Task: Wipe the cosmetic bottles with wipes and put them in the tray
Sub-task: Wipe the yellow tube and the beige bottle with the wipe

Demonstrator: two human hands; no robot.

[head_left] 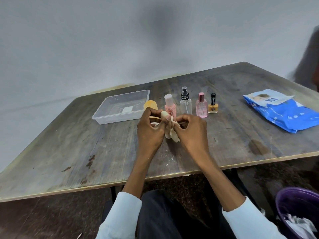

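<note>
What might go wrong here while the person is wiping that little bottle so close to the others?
1. The hands work right in front of the standing pink bottle and spray bottle; a stray knuckle of the right hand could topple them.
2. The small bottle, pinched by the left hand while the wipe rubs it, could slip onto the table.

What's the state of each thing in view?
Clear plastic tray: empty, on the table.
Small beige bottle: held in left hand.
White wipe: pinched in right hand, against the bottle.
Pink bottle, clear spray bottle, pink perfume bottle, yellow nail polish bottle: upright, capped.
Blue wipes pack: flap open.
</note>
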